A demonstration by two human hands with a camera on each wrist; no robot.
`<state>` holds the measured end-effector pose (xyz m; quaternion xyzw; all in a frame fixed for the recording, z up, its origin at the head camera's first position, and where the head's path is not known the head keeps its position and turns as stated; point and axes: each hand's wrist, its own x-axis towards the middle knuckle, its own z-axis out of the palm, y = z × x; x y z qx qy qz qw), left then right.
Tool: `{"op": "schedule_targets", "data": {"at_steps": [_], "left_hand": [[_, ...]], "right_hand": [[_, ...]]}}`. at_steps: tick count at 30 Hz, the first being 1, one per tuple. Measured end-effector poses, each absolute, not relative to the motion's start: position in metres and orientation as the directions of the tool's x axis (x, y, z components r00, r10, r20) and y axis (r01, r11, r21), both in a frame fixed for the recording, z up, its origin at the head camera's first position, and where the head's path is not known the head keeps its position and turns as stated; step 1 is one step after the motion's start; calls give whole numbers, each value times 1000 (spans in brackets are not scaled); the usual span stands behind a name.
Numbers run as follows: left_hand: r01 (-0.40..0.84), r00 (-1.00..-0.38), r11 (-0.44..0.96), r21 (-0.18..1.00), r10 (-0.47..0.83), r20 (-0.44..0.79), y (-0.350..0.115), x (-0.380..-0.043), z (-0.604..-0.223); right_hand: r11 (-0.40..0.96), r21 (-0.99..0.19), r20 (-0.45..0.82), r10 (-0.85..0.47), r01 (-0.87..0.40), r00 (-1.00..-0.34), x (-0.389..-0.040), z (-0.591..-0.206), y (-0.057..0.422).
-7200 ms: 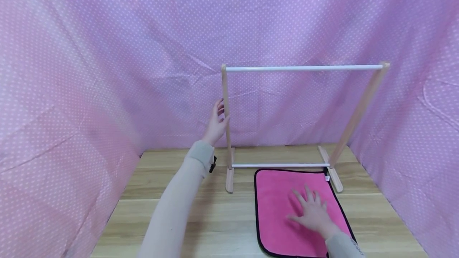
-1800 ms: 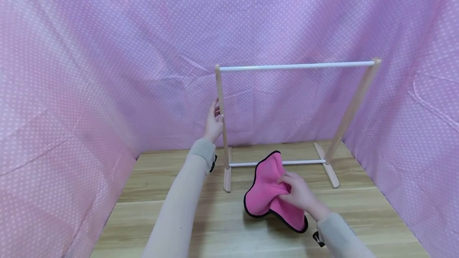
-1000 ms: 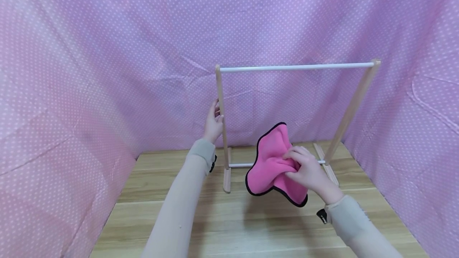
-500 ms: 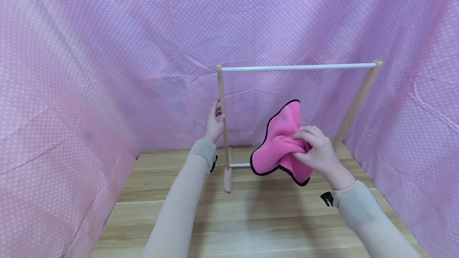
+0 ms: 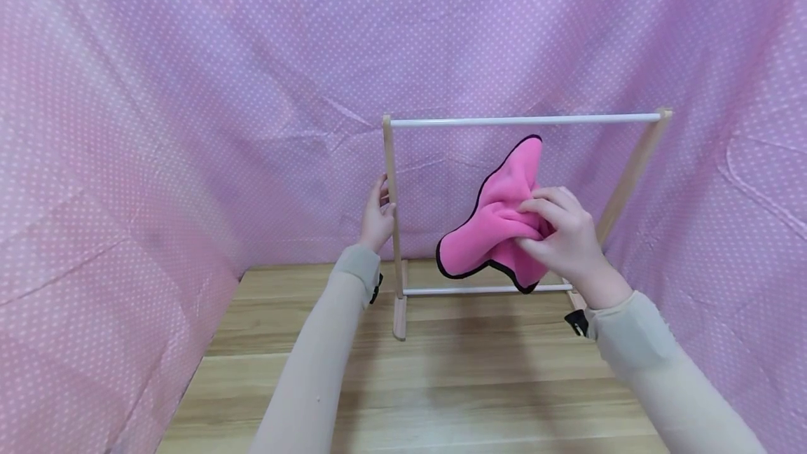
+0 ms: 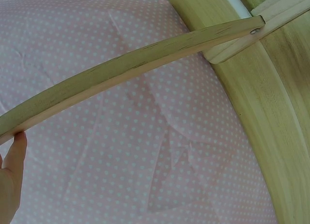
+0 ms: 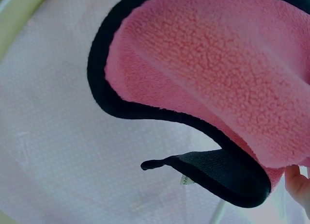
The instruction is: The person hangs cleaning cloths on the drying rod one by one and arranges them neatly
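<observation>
My right hand (image 5: 567,240) pinches the middle of a pink cloth (image 5: 488,226) with black edging, its folds gathered between thumb and fingers. The cloth hangs above the table, in front of a wooden rack, its upper corner just below the white top bar (image 5: 523,120). My left hand (image 5: 377,219) holds the rack's left post (image 5: 391,160), fingers behind and thumb in front; in the left wrist view the thumb (image 6: 17,153) meets the post's edge. Fleecy pink pile and a dark underside with a small label (image 7: 186,180) show in the right wrist view.
Both posts stand on wooden feet, the left foot (image 5: 400,317) in plain sight and the right one mostly behind my right wrist. A white lower bar (image 5: 454,291) joins them near the wood-grain table (image 5: 378,384). Pink dotted fabric (image 5: 284,90) surrounds the back and sides.
The cloth lay flat under my spread right hand at first. That hand has gathered it by the middle and raised it off the table towards the top bar. My left hand keeps its place.
</observation>
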<state>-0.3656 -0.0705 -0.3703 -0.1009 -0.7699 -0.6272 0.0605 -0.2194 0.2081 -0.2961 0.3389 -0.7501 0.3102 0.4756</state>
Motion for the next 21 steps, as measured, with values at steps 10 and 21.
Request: {"op": "schedule_targets", "data": {"at_steps": [10, 21], "left_hand": [[249, -969, 203, 947, 65, 240, -71, -366, -368], [261, -965, 204, 944, 61, 254, -69, -368, -369]], "right_hand": [[549, -85, 937, -240, -832, -254, -222, -269, 200], [568, -15, 952, -244, -823, -186, -229, -235, 189]]}}
